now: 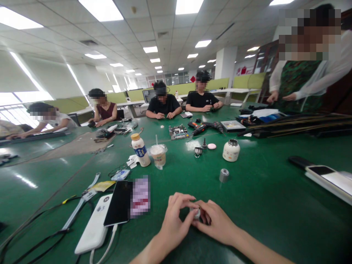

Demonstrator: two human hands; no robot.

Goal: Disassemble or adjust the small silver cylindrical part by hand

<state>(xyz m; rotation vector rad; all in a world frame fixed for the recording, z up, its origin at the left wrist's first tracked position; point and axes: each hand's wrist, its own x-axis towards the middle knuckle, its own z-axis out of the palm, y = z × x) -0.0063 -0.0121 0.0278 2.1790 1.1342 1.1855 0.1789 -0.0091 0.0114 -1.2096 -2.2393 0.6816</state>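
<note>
My left hand point(177, 214) and my right hand point(216, 222) meet just above the green table. Between their fingertips is a small round greyish piece point(197, 213), mostly covered by the fingers, so I cannot tell its exact kind. Both hands are closed around it. Beyond them stands a small silver metal cylinder point(224, 176), upright and apart from the hands. Farther back is a squat cream-coloured flask point(231, 151) with its metal neck showing and no lid on it.
Left of my hands lie a white power bank point(95, 225), a black-screened phone point(118, 203) and cables. A bottle point(140, 150) and a plastic drink cup point(158, 156) stand ahead. Farther off are a circuit board point(178, 132), power drills point(203, 127) and several people around the table point(264, 183).
</note>
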